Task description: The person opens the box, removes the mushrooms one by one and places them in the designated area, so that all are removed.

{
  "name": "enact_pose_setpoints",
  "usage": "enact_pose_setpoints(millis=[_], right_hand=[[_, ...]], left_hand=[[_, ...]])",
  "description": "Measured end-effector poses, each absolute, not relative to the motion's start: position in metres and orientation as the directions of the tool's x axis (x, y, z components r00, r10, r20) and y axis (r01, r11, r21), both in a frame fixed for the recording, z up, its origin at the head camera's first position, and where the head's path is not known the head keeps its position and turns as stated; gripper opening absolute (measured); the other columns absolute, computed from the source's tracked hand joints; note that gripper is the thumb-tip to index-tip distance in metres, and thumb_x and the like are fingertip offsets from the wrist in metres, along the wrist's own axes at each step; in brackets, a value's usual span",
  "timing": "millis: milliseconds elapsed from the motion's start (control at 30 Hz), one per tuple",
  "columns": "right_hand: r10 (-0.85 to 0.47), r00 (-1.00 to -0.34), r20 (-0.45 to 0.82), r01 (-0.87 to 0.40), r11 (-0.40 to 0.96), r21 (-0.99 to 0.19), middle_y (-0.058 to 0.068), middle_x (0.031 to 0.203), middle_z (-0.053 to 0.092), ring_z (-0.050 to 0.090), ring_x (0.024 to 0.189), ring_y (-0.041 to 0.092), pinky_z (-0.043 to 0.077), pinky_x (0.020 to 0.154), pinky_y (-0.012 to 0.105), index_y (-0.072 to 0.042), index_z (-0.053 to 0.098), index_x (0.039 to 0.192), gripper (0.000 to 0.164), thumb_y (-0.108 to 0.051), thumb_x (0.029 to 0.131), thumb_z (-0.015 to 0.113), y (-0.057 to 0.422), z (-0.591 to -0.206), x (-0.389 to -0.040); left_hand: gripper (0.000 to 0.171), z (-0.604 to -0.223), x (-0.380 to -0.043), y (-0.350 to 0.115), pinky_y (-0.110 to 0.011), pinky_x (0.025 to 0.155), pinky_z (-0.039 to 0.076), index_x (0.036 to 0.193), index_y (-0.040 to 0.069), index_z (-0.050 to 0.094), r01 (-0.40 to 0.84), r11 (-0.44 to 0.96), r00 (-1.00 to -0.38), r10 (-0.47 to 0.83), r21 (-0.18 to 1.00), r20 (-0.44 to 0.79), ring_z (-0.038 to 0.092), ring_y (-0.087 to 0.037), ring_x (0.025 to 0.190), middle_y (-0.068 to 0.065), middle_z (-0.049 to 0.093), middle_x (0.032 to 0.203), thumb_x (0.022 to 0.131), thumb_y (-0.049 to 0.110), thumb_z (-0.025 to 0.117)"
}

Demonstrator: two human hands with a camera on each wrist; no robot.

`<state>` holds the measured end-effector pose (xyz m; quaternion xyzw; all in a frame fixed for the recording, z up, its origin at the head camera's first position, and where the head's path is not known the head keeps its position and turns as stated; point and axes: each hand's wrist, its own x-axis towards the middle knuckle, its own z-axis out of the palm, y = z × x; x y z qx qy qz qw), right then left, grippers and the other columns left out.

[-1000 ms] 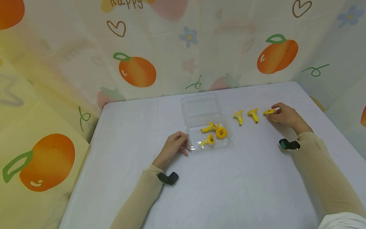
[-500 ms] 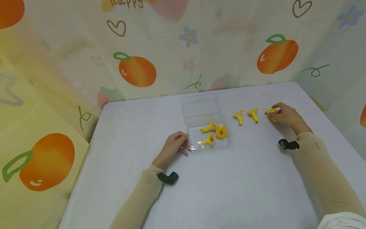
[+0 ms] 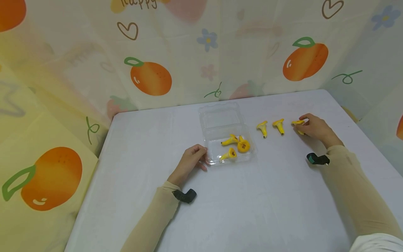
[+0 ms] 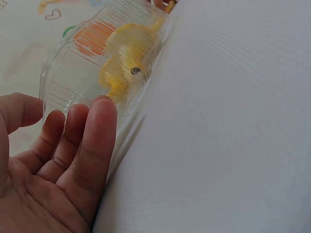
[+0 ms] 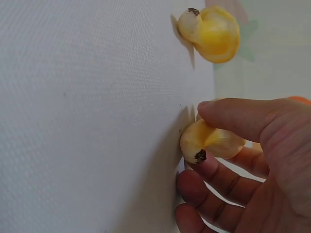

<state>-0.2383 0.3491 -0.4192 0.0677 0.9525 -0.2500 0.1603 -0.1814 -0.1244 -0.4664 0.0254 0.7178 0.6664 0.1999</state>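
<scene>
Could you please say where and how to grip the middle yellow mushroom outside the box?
Probably pinch the middle mushroom by its slim stem, coming from the near side: it lies with the stem end nearest and the flared cap farthest.

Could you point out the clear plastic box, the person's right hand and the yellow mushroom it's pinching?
Clear plastic box (image 3: 223,132): head view, back inner wall.
Right hand (image 3: 317,128): head view, back of the hand.
Yellow mushroom (image 5: 195,140): right wrist view, stem, near its dark tip.

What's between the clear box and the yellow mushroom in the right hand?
Two more yellow mushrooms lie there on the white table, side by side; the head view shows them.
</scene>
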Motion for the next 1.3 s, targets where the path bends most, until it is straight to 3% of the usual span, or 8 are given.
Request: enact_pose_setpoints(millis=[433, 667, 1300], right_hand=[[0.022, -0.935, -0.354, 0.205, 0.848, -0.488, 0.037, 0.14, 0.038, 0.048, 0.117, 0.049, 0.046, 0.099, 0.063, 0.008, 0.026, 0.148, 0.073, -0.039, 0.1, 0.057, 0.348, -0.415, -0.236], [0.021, -0.947, -0.321, 0.184, 0.854, -0.487, 0.037, 0.146, 0.032, 0.039, 0.124, 0.053, 0.042, 0.103, 0.069, 0.006, 0.03, 0.147, 0.07, -0.039, 0.1, 0.056, 0.348, -0.41, -0.235], [-0.008, -0.984, -0.178, 0.097, 0.816, -0.57, 0.031, 0.146, 0.04, 0.045, 0.124, 0.048, 0.046, 0.101, 0.064, 0.0, 0.035, 0.149, 0.074, -0.053, 0.1, 0.054, 0.324, -0.375, -0.231]], left_hand=[[0.027, -0.466, -0.18, -0.124, -0.026, 0.057, 0.059, 0.107, -0.002, 0.059, -0.221, 0.11, -0.92, 0.307, 0.969, -0.244, 0.065, -0.015, 0.073, -0.001, 0.063, 0.08, 0.103, 0.024, 0.054], [0.027, -0.466, -0.18, -0.124, -0.027, 0.058, 0.059, 0.106, -0.001, 0.059, -0.221, 0.106, -0.919, 0.309, 0.969, -0.244, 0.065, -0.015, 0.074, -0.001, 0.063, 0.081, 0.104, 0.026, 0.055], [0.026, -0.468, -0.181, -0.124, -0.027, 0.059, 0.06, 0.106, -0.001, 0.06, -0.214, 0.102, -0.922, 0.309, 0.971, -0.236, 0.065, -0.016, 0.074, -0.002, 0.063, 0.081, 0.104, 0.024, 0.054]])
